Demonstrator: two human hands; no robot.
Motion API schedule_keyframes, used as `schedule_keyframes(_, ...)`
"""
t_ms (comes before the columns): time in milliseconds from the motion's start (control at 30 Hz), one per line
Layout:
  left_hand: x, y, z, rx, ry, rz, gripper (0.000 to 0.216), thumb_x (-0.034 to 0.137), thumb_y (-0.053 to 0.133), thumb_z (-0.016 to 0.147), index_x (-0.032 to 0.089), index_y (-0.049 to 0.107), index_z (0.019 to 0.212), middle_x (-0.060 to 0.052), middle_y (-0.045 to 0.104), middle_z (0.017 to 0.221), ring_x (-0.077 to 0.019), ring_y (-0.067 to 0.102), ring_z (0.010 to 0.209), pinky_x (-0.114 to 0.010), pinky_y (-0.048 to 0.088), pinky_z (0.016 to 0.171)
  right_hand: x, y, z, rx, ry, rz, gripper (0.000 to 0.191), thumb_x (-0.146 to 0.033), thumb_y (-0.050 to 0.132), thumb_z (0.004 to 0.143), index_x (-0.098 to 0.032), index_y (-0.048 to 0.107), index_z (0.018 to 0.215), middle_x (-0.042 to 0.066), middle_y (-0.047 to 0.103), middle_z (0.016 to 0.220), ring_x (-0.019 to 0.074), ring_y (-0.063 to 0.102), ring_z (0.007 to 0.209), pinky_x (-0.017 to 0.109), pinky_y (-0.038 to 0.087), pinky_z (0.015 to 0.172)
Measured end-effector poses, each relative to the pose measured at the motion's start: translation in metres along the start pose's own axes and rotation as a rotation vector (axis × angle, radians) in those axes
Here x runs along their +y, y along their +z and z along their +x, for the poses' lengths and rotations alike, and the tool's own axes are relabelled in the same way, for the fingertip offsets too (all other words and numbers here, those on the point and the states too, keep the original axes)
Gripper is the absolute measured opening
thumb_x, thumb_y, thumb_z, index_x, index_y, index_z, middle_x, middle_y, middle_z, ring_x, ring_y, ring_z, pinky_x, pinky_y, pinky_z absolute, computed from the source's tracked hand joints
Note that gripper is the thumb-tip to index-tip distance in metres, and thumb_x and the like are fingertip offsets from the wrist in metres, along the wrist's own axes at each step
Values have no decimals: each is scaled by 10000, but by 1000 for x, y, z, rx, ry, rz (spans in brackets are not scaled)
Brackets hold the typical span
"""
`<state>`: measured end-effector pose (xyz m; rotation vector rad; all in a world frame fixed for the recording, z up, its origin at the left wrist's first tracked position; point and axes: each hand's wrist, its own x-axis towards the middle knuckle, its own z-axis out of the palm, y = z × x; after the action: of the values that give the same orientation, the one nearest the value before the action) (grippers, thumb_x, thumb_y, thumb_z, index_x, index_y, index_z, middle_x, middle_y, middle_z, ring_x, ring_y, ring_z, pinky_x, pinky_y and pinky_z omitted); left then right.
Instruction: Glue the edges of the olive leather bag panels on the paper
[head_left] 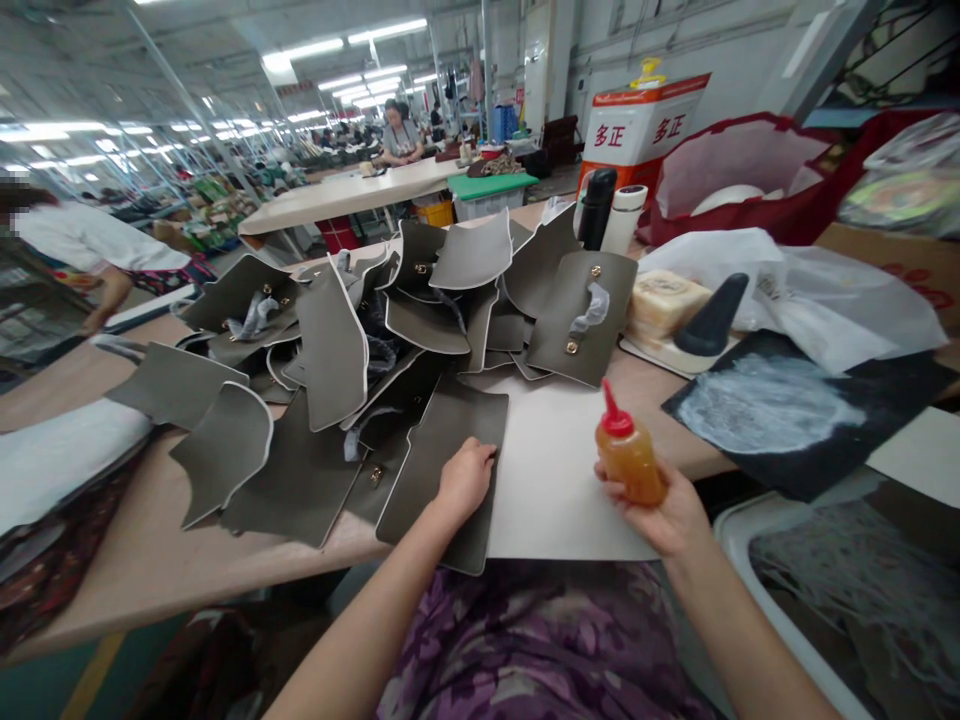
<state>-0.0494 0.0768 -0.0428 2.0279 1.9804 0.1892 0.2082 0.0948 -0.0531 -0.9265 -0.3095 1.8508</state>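
My right hand [669,512] is closed around a small squeeze bottle [628,450] of amber glue with a red pointed cap, held upright over the table's front edge. My left hand [465,478] rests with curled fingers on a dark olive leather piece [442,450] that lies partly over a pale grey work mat [555,470]. Behind it spreads a pile of several similar olive leather pieces [352,340] with pale edges and brass snaps.
A black board smeared with white glue [780,410] lies at right, with a black cone [712,318], a yellowish block [664,300] and plastic bags [817,290] behind. Two flasks [607,210] and a red bag [720,170] stand further back. Other workers are at far tables.
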Motion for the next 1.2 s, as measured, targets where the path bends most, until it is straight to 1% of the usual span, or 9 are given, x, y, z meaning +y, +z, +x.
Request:
schedule_keyframes(167, 1, -9, -1, -27, 173, 161, 212, 225, 412, 848, 217, 596, 953, -64, 551, 1049, -216, 502, 947, -317, 411, 760, 10, 14, 5, -184, 62, 217, 294, -323, 533, 737, -178, 609, 981, 78, 648, 997, 204, 563, 1006, 313, 510, 773)
schedule_keyframes(267, -4, -15, -2, -54, 290, 211, 220, 229, 421, 853, 222, 556, 1027, -60, 511, 1183, -228, 471, 1009, -377, 371, 848, 13, 25, 3, -230, 57, 287, 345, -337, 605, 688, -171, 608, 990, 93, 631, 1046, 217, 518, 1076, 295, 486, 823)
schedule_keyframes(600, -19, -34, -15, -150, 533, 195, 284, 260, 595, 759, 267, 575, 1042, -8, 501, 1266, -192, 457, 1132, -343, 314, 996, 17, 40, 2, -305, 72, 174, 430, -484, 616, 667, -192, 581, 982, 45, 636, 877, 153, 582, 685, 240, 472, 522)
schedule_keyframes(700, -28, -46, -22, 61, 363, 158, 360, 209, 568, 765, 248, 535, 1121, -42, 458, 1307, -219, 371, 1220, -403, 246, 1040, 14, 35, 12, -146, -127, -37, 484, -505, 646, 650, -218, 539, 1025, 34, 615, 931, 164, 583, 753, 252, 480, 571)
schedule_keyframes(800, -45, -55, -28, 318, -16, 35, 569, 229, 592, 727, 143, 403, 1257, -152, 359, 1361, -298, 282, 1265, -468, 236, 1025, 9, 23, 31, 92, -464, -460, 619, -399, 748, 539, -219, 484, 1069, 31, 586, 979, 195, 573, 850, 320, 478, 739)
schedule_keyframes(933, -67, -54, -33, 196, -349, -468, 711, 283, 639, 661, 43, 351, 1266, -234, 452, 1251, -344, 402, 1182, -459, 322, 968, 4, 4, 49, 313, -644, -1157, 635, -420, 692, 566, -180, 442, 1098, 98, 579, 999, 268, 558, 896, 434, 435, 814)
schedule_keyframes(1000, -69, -50, -38, 143, -369, -634, 623, 280, 594, 694, 81, 373, 1242, -182, 554, 1139, -296, 509, 1087, -405, 404, 904, 7, 1, 44, 312, -698, -1301, 578, -426, 638, 617, -158, 453, 1094, 132, 564, 1034, 297, 527, 958, 469, 403, 848)
schedule_keyframes(1133, -56, -47, -57, 168, -225, -1003, 500, 314, 532, 748, 189, 352, 1197, -45, 625, 921, -201, 615, 852, -326, 495, 741, 33, 14, 11, 366, -1009, -1315, 439, -421, 525, 736, -124, 501, 1058, 166, 536, 1056, 280, 499, 973, 455, 389, 865)
schedule_keyframes(1200, -45, -47, -69, 212, -170, -1171, 486, 319, 549, 744, 201, 346, 1170, -23, 608, 869, -182, 612, 791, -310, 498, 700, 56, 26, -6, 216, -900, -1257, 353, -403, 450, 800, -140, 527, 1021, 140, 568, 991, 229, 548, 843, 401, 448, 785)
